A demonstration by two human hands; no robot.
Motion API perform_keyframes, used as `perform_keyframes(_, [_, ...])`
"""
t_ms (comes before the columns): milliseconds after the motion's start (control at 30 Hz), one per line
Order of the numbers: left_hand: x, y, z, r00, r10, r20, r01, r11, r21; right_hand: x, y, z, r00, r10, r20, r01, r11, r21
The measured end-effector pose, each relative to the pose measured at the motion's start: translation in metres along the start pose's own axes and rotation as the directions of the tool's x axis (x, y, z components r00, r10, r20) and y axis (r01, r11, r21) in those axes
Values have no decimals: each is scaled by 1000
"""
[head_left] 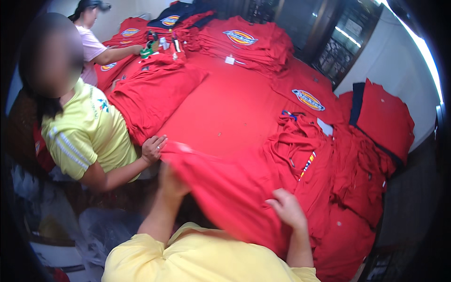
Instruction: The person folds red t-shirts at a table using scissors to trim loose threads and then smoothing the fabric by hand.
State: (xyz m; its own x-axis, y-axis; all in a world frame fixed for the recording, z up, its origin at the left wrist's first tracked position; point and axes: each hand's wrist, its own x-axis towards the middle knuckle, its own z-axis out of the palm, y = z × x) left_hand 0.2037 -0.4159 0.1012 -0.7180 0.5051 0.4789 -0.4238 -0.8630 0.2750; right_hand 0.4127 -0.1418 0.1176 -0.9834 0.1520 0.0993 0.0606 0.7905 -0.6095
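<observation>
A red shirt (225, 183) stretches across in front of me, its left part lifted and blurred by motion. My left hand (173, 182) grips its near left edge; the fingertips are smeared and partly behind the cloth. Over the right part of the same cloth, my right hand (288, 209) rests with thumb and fingers apart, not visibly pinching it. Beside the shirt's far left corner is a co-worker's hand (152, 149), close to the fabric. Just right of my right hand lies a heap of crumpled red shirts (305, 160).
A co-worker in a yellow shirt (94, 131) stands close on my left; another person in pink (92, 51) reaches over the table farther back. Stacked red shirts with printed logos (239, 40) sit at the far side. More folded red garments (383, 117) are piled at right.
</observation>
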Motion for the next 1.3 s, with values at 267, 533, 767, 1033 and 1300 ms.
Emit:
perform_keyframes(267, [-72, 217, 171, 919, 55, 391, -257, 836, 486, 88, -133, 73, 809, -585, 52, 397, 609, 686])
perform_keyframes(533, [-109, 211, 195, 665, 684, 298, -543, 169, 823, 155, -174, 99, 896, -444, 5, 289, 592, 753])
perform_keyframes(767, [-171, 293, 201, 465, 885, 2, -422, 219, 880, 189, -204, 109, 864, -471, -174, 449, 567, 691])
perform_keyframes(1033, [-149, 236, 261, -120, 942, 312, -24, -317, 948, 193, -242, 97, 735, -625, -264, 606, 430, 669])
perform_keyframes(1300, [-74, 128, 237, 629, 719, 294, 7, -384, 923, 142, -217, 64, 627, -772, -102, 556, 351, 754])
